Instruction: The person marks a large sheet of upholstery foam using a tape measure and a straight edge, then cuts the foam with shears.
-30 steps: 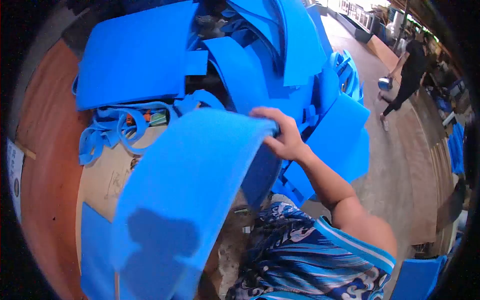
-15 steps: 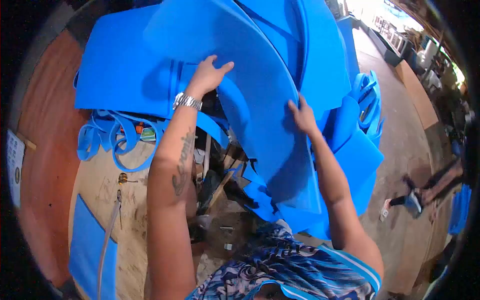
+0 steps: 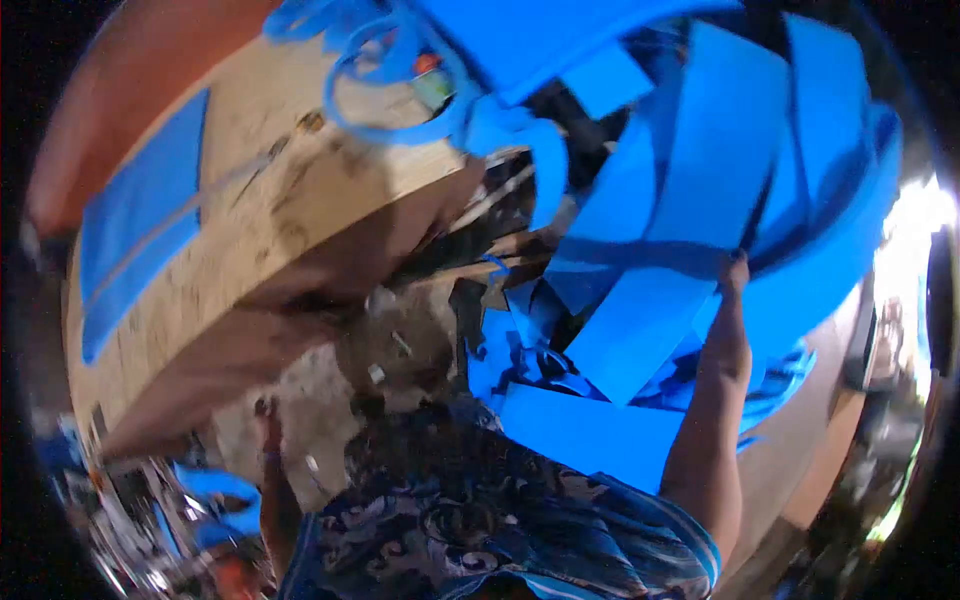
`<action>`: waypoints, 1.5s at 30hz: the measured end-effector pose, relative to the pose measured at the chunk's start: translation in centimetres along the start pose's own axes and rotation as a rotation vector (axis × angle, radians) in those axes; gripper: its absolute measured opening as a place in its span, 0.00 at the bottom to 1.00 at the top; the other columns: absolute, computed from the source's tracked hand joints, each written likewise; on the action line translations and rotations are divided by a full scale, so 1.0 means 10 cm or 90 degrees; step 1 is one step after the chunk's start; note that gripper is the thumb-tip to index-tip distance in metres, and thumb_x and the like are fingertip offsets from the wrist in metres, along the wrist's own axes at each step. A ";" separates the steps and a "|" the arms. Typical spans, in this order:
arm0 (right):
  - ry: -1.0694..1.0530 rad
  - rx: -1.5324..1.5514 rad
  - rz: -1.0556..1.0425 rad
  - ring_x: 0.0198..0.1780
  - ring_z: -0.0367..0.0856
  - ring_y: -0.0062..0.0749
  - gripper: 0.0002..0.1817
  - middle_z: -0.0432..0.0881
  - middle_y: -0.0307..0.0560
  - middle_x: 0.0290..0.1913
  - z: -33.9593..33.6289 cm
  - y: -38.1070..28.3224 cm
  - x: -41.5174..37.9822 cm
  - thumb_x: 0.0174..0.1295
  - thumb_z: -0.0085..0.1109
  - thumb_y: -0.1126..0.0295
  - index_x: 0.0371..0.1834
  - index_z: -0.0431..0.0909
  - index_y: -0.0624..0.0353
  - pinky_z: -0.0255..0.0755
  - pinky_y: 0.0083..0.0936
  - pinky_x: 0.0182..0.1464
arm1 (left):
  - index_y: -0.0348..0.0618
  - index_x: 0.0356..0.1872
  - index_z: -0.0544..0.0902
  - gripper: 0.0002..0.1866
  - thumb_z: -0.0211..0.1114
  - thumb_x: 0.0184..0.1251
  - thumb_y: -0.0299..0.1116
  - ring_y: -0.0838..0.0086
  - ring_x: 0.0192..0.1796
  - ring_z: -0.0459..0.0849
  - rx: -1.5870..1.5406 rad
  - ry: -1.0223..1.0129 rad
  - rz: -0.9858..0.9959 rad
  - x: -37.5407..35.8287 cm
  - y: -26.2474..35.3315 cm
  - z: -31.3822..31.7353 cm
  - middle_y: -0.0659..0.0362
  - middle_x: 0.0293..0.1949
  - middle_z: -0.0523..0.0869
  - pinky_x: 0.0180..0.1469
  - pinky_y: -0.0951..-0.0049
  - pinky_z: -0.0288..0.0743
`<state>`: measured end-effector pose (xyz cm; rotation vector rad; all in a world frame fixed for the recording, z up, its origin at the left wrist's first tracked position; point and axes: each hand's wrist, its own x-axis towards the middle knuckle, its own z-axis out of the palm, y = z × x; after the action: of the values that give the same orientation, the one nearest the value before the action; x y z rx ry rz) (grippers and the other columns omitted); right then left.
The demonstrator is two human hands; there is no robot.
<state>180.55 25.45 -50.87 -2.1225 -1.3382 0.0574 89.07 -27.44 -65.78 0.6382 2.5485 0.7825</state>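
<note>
Wide, flexible blue sheets that look like foam hang and overlap on the right side. My right hand is closed at the edge of a curved blue sheet, and its fingertips are partly hidden against the blue. Low on the left, away from the sheets, hangs my left hand. It is small and blurred, with nothing clearly seen in it. Below my right forearm lies another flat blue piece.
A wooden table at left carries a blue strip and looped blue offcuts. Blue scraps lie beneath the sheets. Small bits litter the floor. Blurred clutter stands at lower left.
The view has swung round, bringing more of the table and floor in. My left hand has left the blue sheet and dropped to the lower left. My right hand stays at blue sheeting.
</note>
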 end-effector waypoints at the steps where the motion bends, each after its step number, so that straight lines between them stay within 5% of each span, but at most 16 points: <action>1: 0.125 -0.070 -0.216 0.44 0.79 0.47 0.29 0.79 0.58 0.46 0.24 0.32 0.10 0.50 0.58 0.59 0.55 0.69 0.62 0.71 0.37 0.47 | 0.28 0.53 0.72 0.24 0.57 0.64 0.39 0.52 0.54 0.74 0.029 0.048 -0.100 -0.29 -0.66 -0.21 0.40 0.51 0.75 0.56 0.64 0.69; 2: 0.053 -0.037 -0.098 0.48 0.76 0.50 0.30 0.77 0.60 0.49 0.25 0.19 0.03 0.51 0.58 0.57 0.55 0.69 0.64 0.69 0.40 0.50 | 0.29 0.53 0.72 0.24 0.58 0.63 0.39 0.52 0.54 0.74 0.081 0.073 -0.224 -0.70 -1.14 -0.43 0.39 0.51 0.75 0.56 0.64 0.69; 5: 0.174 -0.026 -0.142 0.51 0.73 0.59 0.36 0.74 0.63 0.51 0.41 -0.37 -0.44 0.49 0.62 0.47 0.52 0.70 0.68 0.67 0.49 0.52 | 0.30 0.54 0.71 0.26 0.59 0.62 0.41 0.51 0.54 0.75 0.167 0.007 -0.477 -1.87 -1.64 -0.50 0.39 0.51 0.75 0.55 0.63 0.69; 7: 0.188 -0.134 0.071 0.45 0.77 0.56 0.42 0.76 0.63 0.44 0.58 -0.26 -0.36 0.45 0.61 0.36 0.52 0.68 0.63 0.72 0.49 0.46 | 0.30 0.54 0.71 0.27 0.61 0.61 0.42 0.51 0.53 0.75 0.167 -0.056 -0.543 -2.38 -1.70 -0.30 0.39 0.51 0.75 0.55 0.62 0.69; 9: 0.414 -0.312 0.242 0.36 0.77 0.44 0.48 0.74 0.56 0.36 0.77 -0.21 0.05 0.36 0.63 0.31 0.54 0.62 0.56 0.73 0.45 0.34 | 0.31 0.55 0.71 0.28 0.62 0.60 0.43 0.50 0.53 0.75 0.146 -0.091 -0.557 -2.52 -1.52 -0.10 0.39 0.51 0.76 0.55 0.61 0.69; 11: 0.490 -0.173 0.452 0.47 0.73 0.57 0.51 0.69 0.63 0.49 0.51 -0.73 0.27 0.35 0.65 0.33 0.57 0.57 0.55 0.72 0.50 0.42 | 0.32 0.55 0.70 0.29 0.63 0.59 0.43 0.50 0.53 0.75 0.113 -0.092 -0.536 -2.34 -1.40 0.06 0.39 0.51 0.76 0.54 0.60 0.69; 14: 0.441 -0.141 0.281 0.50 0.72 0.60 0.53 0.70 0.63 0.52 0.13 -1.47 0.08 0.39 0.64 0.35 0.62 0.57 0.61 0.69 0.52 0.48 | 0.33 0.55 0.70 0.31 0.65 0.57 0.45 0.49 0.52 0.76 0.002 0.045 -0.437 -1.73 -1.27 0.20 0.39 0.51 0.76 0.54 0.59 0.69; 17: 0.445 -0.087 -0.101 0.53 0.71 0.58 0.48 0.69 0.67 0.54 0.39 -2.28 -0.42 0.48 0.59 0.37 0.61 0.60 0.66 0.68 0.47 0.53 | 0.34 0.56 0.69 0.30 0.66 0.58 0.43 0.60 0.48 0.78 -0.215 0.252 -0.271 -0.78 -1.27 0.04 0.44 0.47 0.78 0.50 0.65 0.71; 19: 0.387 0.022 -0.288 0.53 0.73 0.53 0.36 0.72 0.70 0.52 0.68 -3.34 -1.40 0.56 0.59 0.50 0.58 0.65 0.70 0.66 0.41 0.55 | 0.35 0.56 0.70 0.28 0.65 0.59 0.42 0.69 0.44 0.78 -0.377 0.337 -0.205 -0.11 -0.80 -0.45 0.50 0.44 0.78 0.47 0.71 0.71; 24: -0.155 0.427 -0.568 0.57 0.69 0.39 0.28 0.68 0.53 0.59 1.93 -5.56 -3.68 0.62 0.56 0.67 0.63 0.60 0.65 0.63 0.33 0.59 | 0.41 0.59 0.66 0.25 0.62 0.63 0.38 0.75 0.38 0.76 -0.769 0.467 -0.113 1.58 -0.32 -1.61 0.56 0.43 0.76 0.40 0.77 0.72; 30: -0.578 0.296 -0.798 0.62 0.65 0.46 0.33 0.65 0.56 0.61 2.53 -7.87 -5.26 0.55 0.61 0.68 0.64 0.58 0.61 0.59 0.36 0.62 | 0.48 0.54 0.69 0.22 0.56 0.64 0.48 0.70 0.39 0.76 -0.928 0.351 -0.074 3.20 0.15 -2.45 0.59 0.44 0.73 0.41 0.67 0.73; 35: -0.681 0.279 -0.919 0.64 0.62 0.49 0.35 0.65 0.57 0.62 3.25 -9.04 -5.65 0.55 0.61 0.68 0.65 0.56 0.60 0.57 0.37 0.64 | 0.48 0.54 0.72 0.21 0.59 0.60 0.42 0.71 0.26 0.75 -0.936 0.334 -0.185 4.18 0.00 -2.57 0.59 0.31 0.75 0.25 0.70 0.73; 36: -0.695 0.283 -0.951 0.64 0.62 0.49 0.36 0.65 0.57 0.62 3.38 -9.21 -5.68 0.54 0.61 0.69 0.66 0.56 0.60 0.57 0.37 0.64 | 0.47 0.54 0.72 0.22 0.61 0.58 0.40 0.71 0.23 0.75 -0.942 0.308 -0.119 4.29 -0.13 -2.59 0.58 0.32 0.76 0.22 0.71 0.73; 38: -0.694 0.319 -1.026 0.64 0.61 0.50 0.37 0.63 0.57 0.64 3.71 -9.44 -5.75 0.53 0.62 0.69 0.66 0.55 0.59 0.57 0.38 0.64 | 0.39 0.51 0.75 0.26 0.52 0.64 0.52 0.69 0.22 0.79 -0.488 0.388 -0.223 4.68 -0.34 -2.56 0.56 0.21 0.79 0.22 0.64 0.72; 41: -0.726 0.152 -1.046 0.64 0.63 0.51 0.42 0.63 0.58 0.64 3.90 -9.67 -5.78 0.48 0.66 0.70 0.67 0.54 0.58 0.59 0.39 0.63 | 0.38 0.45 0.79 0.24 0.63 0.55 0.48 0.61 0.42 0.81 -0.300 0.459 -0.289 5.00 -0.42 -2.63 0.45 0.42 0.80 0.43 0.63 0.75; 45: -0.725 0.003 -1.003 0.62 0.64 0.53 0.43 0.66 0.59 0.62 3.95 -9.62 -5.84 0.46 0.67 0.71 0.66 0.54 0.56 0.60 0.40 0.62 | 0.32 0.33 0.82 0.31 0.58 0.56 0.58 0.63 0.38 0.82 -0.562 0.454 -0.417 5.12 -0.28 -2.92 0.48 0.30 0.84 0.40 0.62 0.74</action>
<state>61.27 24.12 -48.93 -0.3335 -3.1708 0.6324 32.07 -14.76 -57.14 -0.8328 2.2855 1.8786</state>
